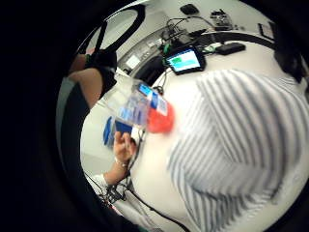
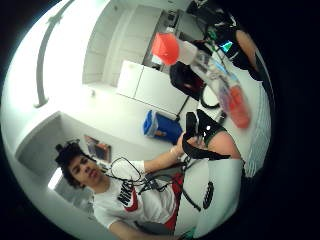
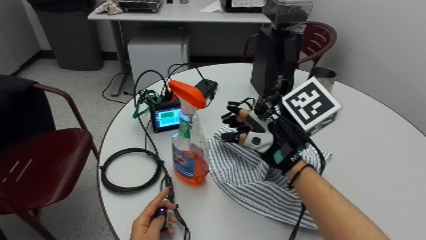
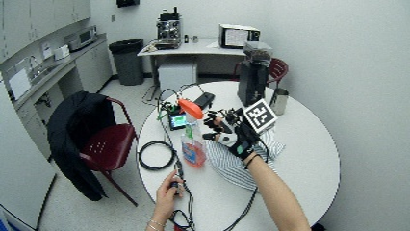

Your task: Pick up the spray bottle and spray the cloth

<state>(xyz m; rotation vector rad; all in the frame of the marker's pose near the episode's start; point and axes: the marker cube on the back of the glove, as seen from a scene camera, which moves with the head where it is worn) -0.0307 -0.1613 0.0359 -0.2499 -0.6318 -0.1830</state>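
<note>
Outside view: the clear plastic spray bottle [image 3: 189,145], orange-capped with orange liquid, stands upright on the round white surface [image 3: 373,145], just beside the rumpled striped cloth [image 3: 249,175]. The gloved right hand [image 3: 256,131] hovers above the cloth, fingers spread, apart from the bottle. Little-finger palm view: the cloth's soft stripes lie beside the bottle.

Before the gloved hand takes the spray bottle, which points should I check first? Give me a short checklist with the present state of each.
1. Spray bottle stands upright on the table: ok.
2. Gloved hand empty, fingers relaxed: ok.
3. Hand beside the bottle, not touching it yet: ok.
4. Striped cloth lies beside the bottle, under the hand: ok.
5. Nozzle points at the cloth: cannot tell.
6. Bare hand clear of the bottle, at the table edge: ok.
</note>
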